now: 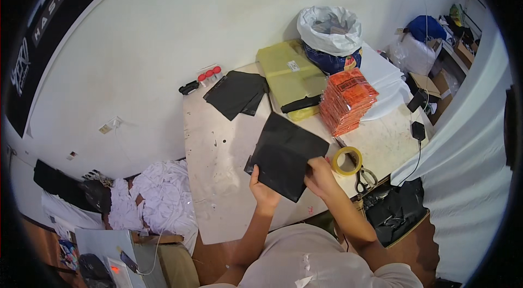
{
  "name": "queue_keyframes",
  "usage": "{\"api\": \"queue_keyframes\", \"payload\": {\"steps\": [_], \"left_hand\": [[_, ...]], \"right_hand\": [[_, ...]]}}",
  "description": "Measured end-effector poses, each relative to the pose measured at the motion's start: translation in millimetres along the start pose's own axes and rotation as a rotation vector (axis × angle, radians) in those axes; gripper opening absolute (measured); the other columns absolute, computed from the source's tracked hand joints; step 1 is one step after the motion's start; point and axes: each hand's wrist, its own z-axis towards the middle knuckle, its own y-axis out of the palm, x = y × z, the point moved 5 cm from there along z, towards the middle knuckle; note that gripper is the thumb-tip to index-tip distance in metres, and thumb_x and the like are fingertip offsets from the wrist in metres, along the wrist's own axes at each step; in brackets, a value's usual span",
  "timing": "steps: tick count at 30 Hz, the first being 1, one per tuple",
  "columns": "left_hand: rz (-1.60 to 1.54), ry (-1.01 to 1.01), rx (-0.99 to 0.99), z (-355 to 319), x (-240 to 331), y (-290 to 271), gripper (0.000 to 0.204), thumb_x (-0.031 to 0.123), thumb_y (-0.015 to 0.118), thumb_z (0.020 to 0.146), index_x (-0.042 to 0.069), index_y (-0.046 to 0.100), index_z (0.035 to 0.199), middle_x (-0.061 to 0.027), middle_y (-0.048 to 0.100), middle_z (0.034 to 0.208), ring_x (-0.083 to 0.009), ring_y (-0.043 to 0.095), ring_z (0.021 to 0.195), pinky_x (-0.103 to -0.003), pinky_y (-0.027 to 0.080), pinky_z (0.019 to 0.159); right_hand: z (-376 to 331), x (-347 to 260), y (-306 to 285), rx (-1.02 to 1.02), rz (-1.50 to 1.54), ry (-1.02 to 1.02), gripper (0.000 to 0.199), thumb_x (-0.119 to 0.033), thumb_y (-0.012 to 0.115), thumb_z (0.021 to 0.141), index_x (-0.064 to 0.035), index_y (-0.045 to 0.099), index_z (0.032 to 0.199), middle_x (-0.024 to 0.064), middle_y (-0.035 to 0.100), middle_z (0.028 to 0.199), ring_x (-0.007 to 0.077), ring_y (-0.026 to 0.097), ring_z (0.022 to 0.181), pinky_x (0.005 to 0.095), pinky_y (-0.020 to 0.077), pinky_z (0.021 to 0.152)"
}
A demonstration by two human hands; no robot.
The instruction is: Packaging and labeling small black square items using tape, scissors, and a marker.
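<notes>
A flat black plastic bag [283, 152], roughly square, is held tilted above the front half of the table. My left hand [265, 192] grips its lower left edge, thumb on top and the other fingers hidden underneath. At the right edge, the curled fingers of my right hand [321, 176] pinch the bag near its corner. Several similar black pieces [234, 93] lie overlapping at the table's far left. Just right of my right hand are a roll of yellowish tape [356, 160] and a pair of scissors [360, 184].
Orange packets [347, 103] form a tall stack at the right, beside a black long-shaped object [300, 104]. Behind are a yellow wrapped bundle [289, 78] and a white-lined bag [329, 32]. Red-topped items [210, 74] stand by the wall. White cloth [163, 195] is heaped left of the table [210, 190].
</notes>
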Motion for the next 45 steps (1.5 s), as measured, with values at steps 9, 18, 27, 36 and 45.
{"api": "queue_keyframes", "payload": {"steps": [9, 18, 27, 36, 45], "left_hand": [[-0.015, 0.135, -0.024, 1, 16, 2, 0.049, 0.040, 0.045, 0.084, 0.010, 0.048, 0.123, -0.0095, 0.048, 0.127, -0.0306, 0.044, 0.117, -0.047, 0.033, 0.100], [0.120, 0.100, -0.044, 2, 6, 0, 0.054, 0.042, 0.046, 0.083, 0.011, 0.045, 0.127, -0.0096, 0.047, 0.128, -0.0299, 0.043, 0.118, -0.046, 0.032, 0.101], [0.188, -0.094, -0.173, -7, 48, -73, 0.062, 0.045, 0.042, 0.087, 0.005, 0.034, 0.133, -0.0122, 0.039, 0.135, -0.0280, 0.035, 0.126, -0.043, 0.025, 0.105], [0.452, -0.162, -0.185, 3, 40, -76, 0.057, 0.036, 0.046, 0.089, 0.001, 0.033, 0.132, -0.0133, 0.041, 0.133, -0.0283, 0.038, 0.124, -0.042, 0.028, 0.104], [0.518, -0.155, -0.064, 1, 46, -50, 0.050, 0.035, 0.045, 0.089, 0.000, 0.042, 0.126, -0.0139, 0.047, 0.128, -0.0291, 0.044, 0.118, -0.043, 0.030, 0.102]], "right_hand": [[-45, 16, -3, 0.187, -0.064, 0.080, 0.070, -0.053, 0.044, 0.085, -0.0206, 0.019, 0.141, 0.0021, 0.025, 0.143, 0.0230, 0.024, 0.130, 0.0438, 0.0131, 0.104], [-12, -9, 12, 0.116, 0.060, -0.124, 0.047, -0.030, 0.053, 0.088, -0.0068, 0.040, 0.127, 0.0053, 0.051, 0.122, 0.0152, 0.050, 0.108, 0.0304, 0.0403, 0.091], [8, -34, 5, 0.010, -0.256, -0.171, 0.021, -0.021, 0.050, 0.091, -0.0026, 0.061, 0.096, -0.0012, 0.061, 0.085, 0.0059, 0.054, 0.075, 0.0198, 0.0426, 0.070], [-17, -43, 55, 0.001, -0.838, -0.223, 0.025, -0.021, 0.052, 0.090, 0.0025, 0.059, 0.096, -0.0033, 0.056, 0.073, 0.0017, 0.044, 0.071, 0.0183, 0.0389, 0.063], [-18, -38, 29, 0.046, -0.721, -0.165, 0.026, -0.020, 0.054, 0.090, 0.0016, 0.053, 0.076, -0.0086, 0.041, 0.064, 0.0013, 0.035, 0.064, 0.0186, 0.0331, 0.057]]}}
